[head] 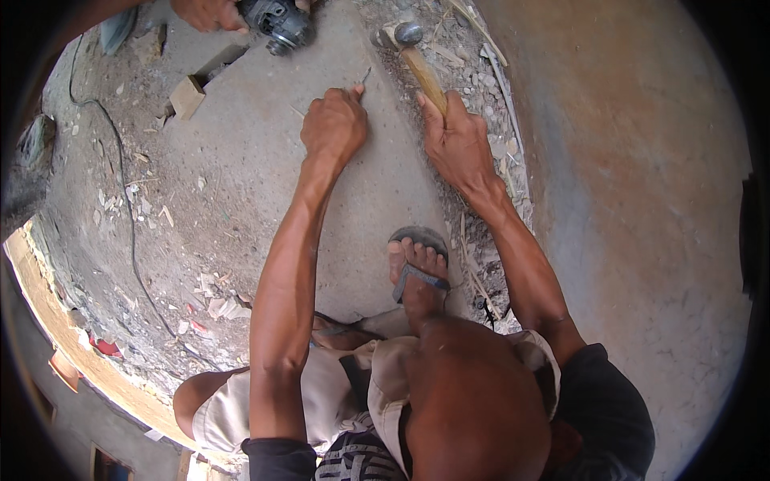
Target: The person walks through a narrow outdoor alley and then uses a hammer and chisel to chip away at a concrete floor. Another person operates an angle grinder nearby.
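Note:
My right hand (460, 144) grips the wooden handle of a hammer (426, 78). The hammer's rounded steel head points away from me, over a strip of rubble beside the wall. To its left, my left hand (334, 125) is closed just above the concrete slab (385, 180). A thin pointed metal piece (366, 75), perhaps a nail, sticks out past the thumb; the rest is hidden by my fingers. The hammer head and this metal piece are apart.
Another person's hand (210, 13) holds an angle grinder (275, 25) at the top. A wooden block (187, 97) and a dark cable (123, 174) lie on the left. A plastered wall (631, 180) rises on the right. My sandalled foot (421, 264) rests on the slab.

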Demonstrator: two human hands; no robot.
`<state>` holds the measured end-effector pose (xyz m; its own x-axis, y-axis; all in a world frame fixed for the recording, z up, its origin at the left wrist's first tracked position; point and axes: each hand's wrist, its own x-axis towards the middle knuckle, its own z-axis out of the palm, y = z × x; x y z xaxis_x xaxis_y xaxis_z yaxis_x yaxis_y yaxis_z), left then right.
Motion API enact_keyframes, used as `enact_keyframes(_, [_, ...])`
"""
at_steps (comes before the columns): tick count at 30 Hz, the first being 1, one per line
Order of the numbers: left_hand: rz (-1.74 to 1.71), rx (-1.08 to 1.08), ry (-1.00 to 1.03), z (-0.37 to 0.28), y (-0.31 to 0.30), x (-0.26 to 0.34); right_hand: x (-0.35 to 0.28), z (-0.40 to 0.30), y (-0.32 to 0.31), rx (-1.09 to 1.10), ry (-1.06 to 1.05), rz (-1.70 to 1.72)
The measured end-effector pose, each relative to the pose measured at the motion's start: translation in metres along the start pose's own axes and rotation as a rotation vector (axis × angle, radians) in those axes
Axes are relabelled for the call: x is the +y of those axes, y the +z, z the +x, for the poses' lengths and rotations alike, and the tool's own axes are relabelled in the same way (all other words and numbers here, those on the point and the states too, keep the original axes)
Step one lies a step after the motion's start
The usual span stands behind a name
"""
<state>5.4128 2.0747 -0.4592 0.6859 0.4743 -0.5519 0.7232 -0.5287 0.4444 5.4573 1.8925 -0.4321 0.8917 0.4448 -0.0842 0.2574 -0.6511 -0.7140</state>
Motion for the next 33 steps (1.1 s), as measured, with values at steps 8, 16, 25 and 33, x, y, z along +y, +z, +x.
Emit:
enact_keyframes(8, [-0.005, 0.006, 0.009, 0.003, 0.004, 0.003, 0.016, -0.009, 0.011, -0.012, 0.013, -0.027])
enact_keyframes(16, [-0.002, -0.001, -0.047, -0.004, -0.006, 0.006, -0.018, -0.004, -0.003, 0.245, -0.093, 0.168])
enact_keyframes(25, [0.004, 0.001, 0.012, -0.002, -0.005, 0.001, -0.009, -0.006, -0.001, 0.064, 0.0, 0.102])
enact_keyframes(33, [0.035, 0.009, 0.019, 0.005, 0.004, -0.002, 0.009, -0.007, 0.01, -0.074, 0.031, -0.098])
